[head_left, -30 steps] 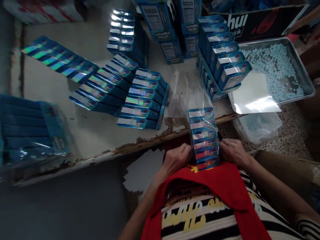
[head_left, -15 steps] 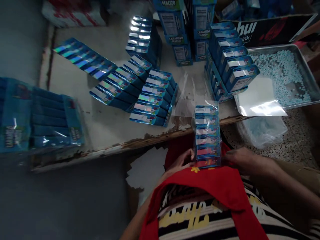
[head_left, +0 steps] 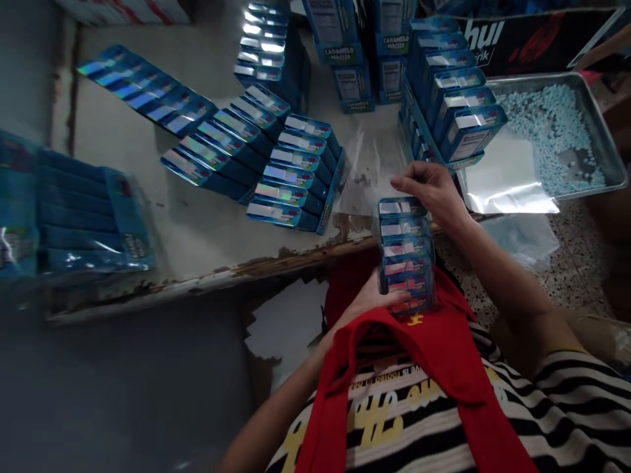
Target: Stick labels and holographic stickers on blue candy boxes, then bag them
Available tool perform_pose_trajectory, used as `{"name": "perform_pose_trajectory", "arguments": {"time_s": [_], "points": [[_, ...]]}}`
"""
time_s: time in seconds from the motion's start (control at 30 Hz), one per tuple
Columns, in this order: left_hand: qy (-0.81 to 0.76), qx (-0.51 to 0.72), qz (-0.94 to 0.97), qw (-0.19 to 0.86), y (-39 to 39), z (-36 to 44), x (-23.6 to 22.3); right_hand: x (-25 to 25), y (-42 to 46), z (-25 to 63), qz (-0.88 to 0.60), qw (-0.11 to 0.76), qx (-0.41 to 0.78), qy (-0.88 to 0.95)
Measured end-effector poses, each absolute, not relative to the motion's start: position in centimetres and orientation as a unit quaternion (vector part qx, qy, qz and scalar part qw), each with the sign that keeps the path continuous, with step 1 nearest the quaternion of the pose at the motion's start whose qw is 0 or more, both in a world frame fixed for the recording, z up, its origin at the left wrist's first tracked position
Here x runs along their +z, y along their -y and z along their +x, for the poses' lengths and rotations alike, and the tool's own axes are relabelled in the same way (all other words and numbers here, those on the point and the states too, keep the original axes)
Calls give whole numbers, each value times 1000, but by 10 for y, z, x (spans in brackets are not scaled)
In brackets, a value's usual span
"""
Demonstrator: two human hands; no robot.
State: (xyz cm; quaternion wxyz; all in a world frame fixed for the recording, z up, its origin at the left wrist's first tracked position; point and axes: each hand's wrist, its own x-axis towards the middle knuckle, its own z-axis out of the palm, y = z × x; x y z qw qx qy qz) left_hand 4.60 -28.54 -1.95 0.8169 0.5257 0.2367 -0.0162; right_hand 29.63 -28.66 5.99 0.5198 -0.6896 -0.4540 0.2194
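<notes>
A row of small blue candy boxes (head_left: 405,247) in a clear plastic bag lies against my red apron, its far end at the table edge. My left hand (head_left: 377,297) is closed around the near end, thumb over the last box. Above the far end, my right hand (head_left: 434,192) has its fingers pinched together at the bag's loose clear film (head_left: 365,197). The film is faint, so the exact grip is hard to see. To the left on the table, a filled tray of blue boxes (head_left: 290,176) stands beside other rows (head_left: 224,148).
Another filled display (head_left: 453,98) stands at the right, by a metal tray (head_left: 607,148) of pale blue candies and a white sheet (head_left: 500,174). Stacked displays (head_left: 352,72) and a black carton (head_left: 527,46) are behind. Wrapped packs (head_left: 83,210) lie left. The worn table edge (head_left: 266,276) runs in front.
My right hand has moved from beside the apron up to the far end of the bagged boxes. My left hand has come over their near end. The view has shifted slightly.
</notes>
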Motion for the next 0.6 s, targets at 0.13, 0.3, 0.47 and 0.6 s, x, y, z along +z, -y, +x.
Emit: {"name": "perform_pose_trajectory", "arguments": {"time_s": [0.13,0.3,0.47,0.6], "points": [[-244,-31,513,822,280,36,-14,58,289,297,-729,495,146,450],[-290,-4,507,812,271,44,11,74,344,276,-729,505,69,456],[-388,22,500,774,234,47,31,54,413,251,-716,534,148,425],[-423,88,641,634,217,9,14,21,429,244,-701,473,252,471]]}}
